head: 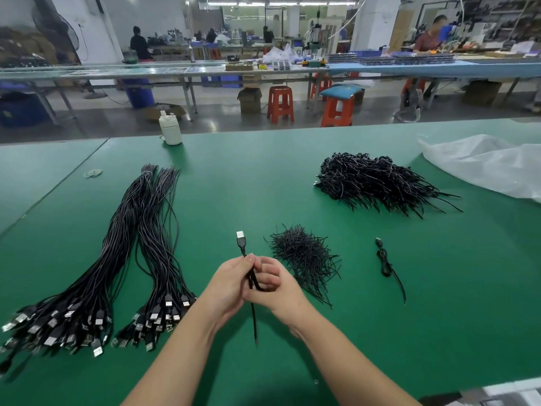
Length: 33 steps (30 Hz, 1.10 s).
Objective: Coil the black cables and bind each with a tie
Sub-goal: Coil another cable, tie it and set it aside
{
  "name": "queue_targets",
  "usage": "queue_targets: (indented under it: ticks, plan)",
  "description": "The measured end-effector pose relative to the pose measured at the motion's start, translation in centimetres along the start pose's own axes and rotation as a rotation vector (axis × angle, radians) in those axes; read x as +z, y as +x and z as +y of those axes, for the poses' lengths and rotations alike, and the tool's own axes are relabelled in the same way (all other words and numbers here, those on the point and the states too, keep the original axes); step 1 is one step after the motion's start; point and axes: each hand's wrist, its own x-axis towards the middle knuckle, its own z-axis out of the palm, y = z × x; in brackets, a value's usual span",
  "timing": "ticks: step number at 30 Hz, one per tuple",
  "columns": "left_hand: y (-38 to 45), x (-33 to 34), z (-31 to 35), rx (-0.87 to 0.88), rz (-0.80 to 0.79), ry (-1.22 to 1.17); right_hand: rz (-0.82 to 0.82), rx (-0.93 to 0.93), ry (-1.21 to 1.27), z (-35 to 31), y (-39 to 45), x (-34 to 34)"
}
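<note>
Item in work: one black cable, folded into a short coil between your hands above the green tabletop. Your left hand clenches the loops so they cannot spring apart; your right hand curls its fingers round the same bundle. USB plug juts upward. Ties: heaped just right, within reach. Uncoiled stock: left. Finished pile: far right. One bound cable lies apart.

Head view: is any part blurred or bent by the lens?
Head view: the hands and their cable are sharp; the USB plugs at the lower left are smeared; the green table far edge bows from wide-angle distortion.
</note>
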Motion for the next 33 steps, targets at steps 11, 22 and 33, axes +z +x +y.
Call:
queue_targets:
  ticks: [11, 22, 33]
  plan:
    - [-0.3, -2.0, 1.6, -0.140, -0.294, 0.217, 0.001, -0.001, -0.030, 1.1, 0.1, -0.1]
    - [-0.1, -2.1, 1.0, -0.101, -0.285, 0.321, 0.144, 0.036, -0.002, 1.5, 0.0, 0.0]
    - [0.3, -0.4, -0.5, 0.245, 0.337, 1.410, 0.049, -0.219, -0.970, 1.9, 0.3, -1.0]
